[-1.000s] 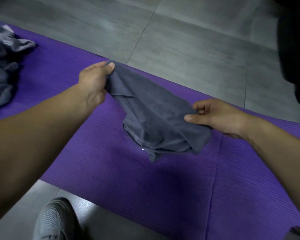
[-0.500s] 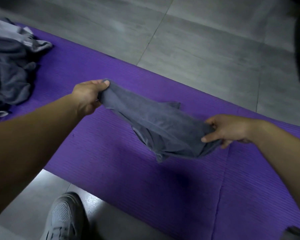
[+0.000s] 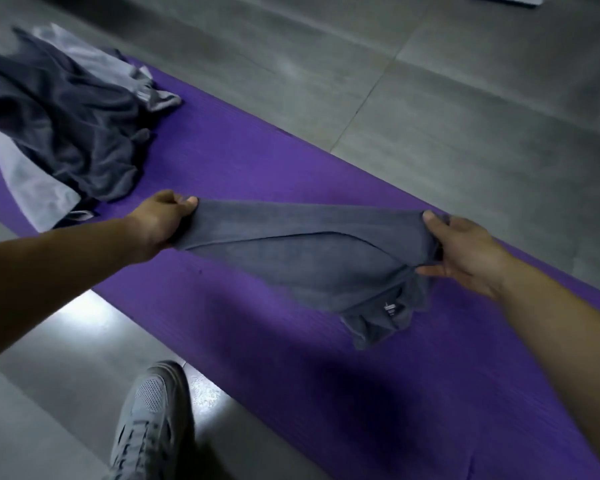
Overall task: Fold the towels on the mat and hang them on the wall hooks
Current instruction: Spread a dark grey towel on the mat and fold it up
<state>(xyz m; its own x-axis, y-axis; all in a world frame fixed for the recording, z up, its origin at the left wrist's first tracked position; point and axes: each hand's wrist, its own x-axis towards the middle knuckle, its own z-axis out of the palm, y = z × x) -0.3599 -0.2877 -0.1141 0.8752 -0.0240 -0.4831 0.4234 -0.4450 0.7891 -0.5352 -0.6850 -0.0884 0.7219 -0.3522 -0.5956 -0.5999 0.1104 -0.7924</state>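
This is an indoor room with a hard floor (image 3: 430, 116) of large grey tiles with thin joints. A purple ribbed exercise mat (image 3: 222, 150) lies straight on the tiles. A heap of towels (image 3: 66, 133) sits on the mat's far left end, and a grey mesh shoe (image 3: 149, 427) stands on the floor beside its near edge. Whether it is a home or a gym cannot be told.

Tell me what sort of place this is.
Likely an indoor room, perhaps a home or exercise space: a purple mat lies on a grey tiled floor, with a pile of towels at one end.
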